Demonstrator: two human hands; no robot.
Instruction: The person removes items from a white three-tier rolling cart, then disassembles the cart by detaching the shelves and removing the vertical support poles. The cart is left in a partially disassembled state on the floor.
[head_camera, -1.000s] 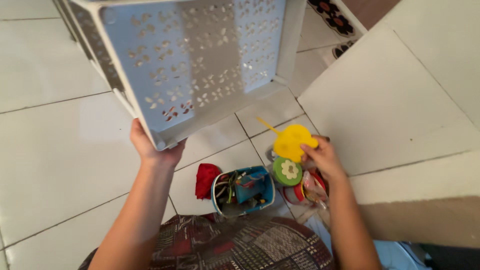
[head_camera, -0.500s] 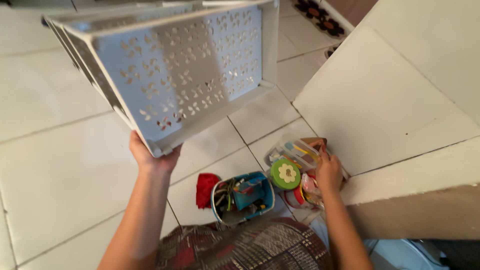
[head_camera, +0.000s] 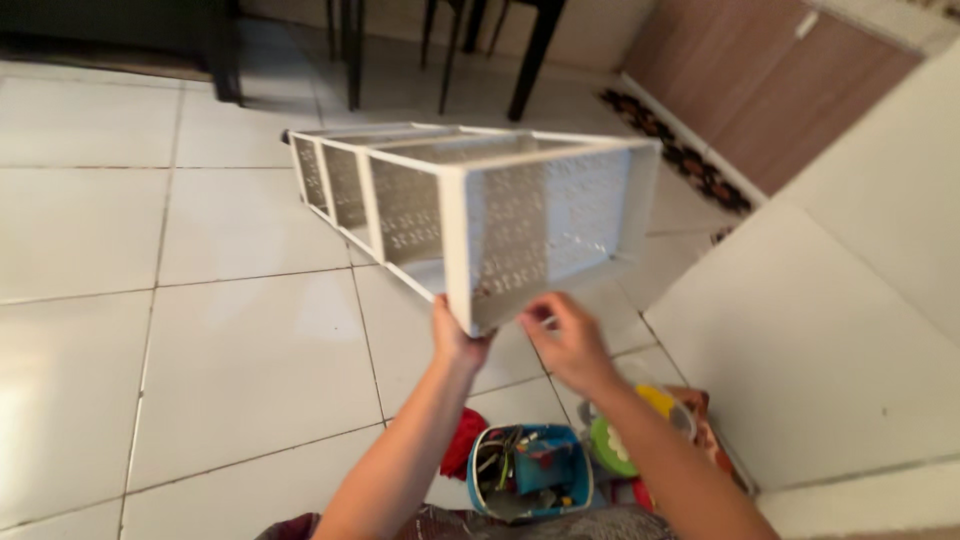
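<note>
White perforated rack (head_camera: 500, 215), left hand (head_camera: 456, 338) grip closed on corner, right hand (head_camera: 570, 340) touching

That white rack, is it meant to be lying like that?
It looks odd: the white perforated rack lies tipped on its side over the tiled floor, its near end held up by the left hand and right hand.

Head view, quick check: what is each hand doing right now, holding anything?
Left hand: closed on the near bottom corner of the white perforated shelf rack.
Right hand: at the rack's near lower edge, fingers curled; a firm grip cannot be told.
</note>
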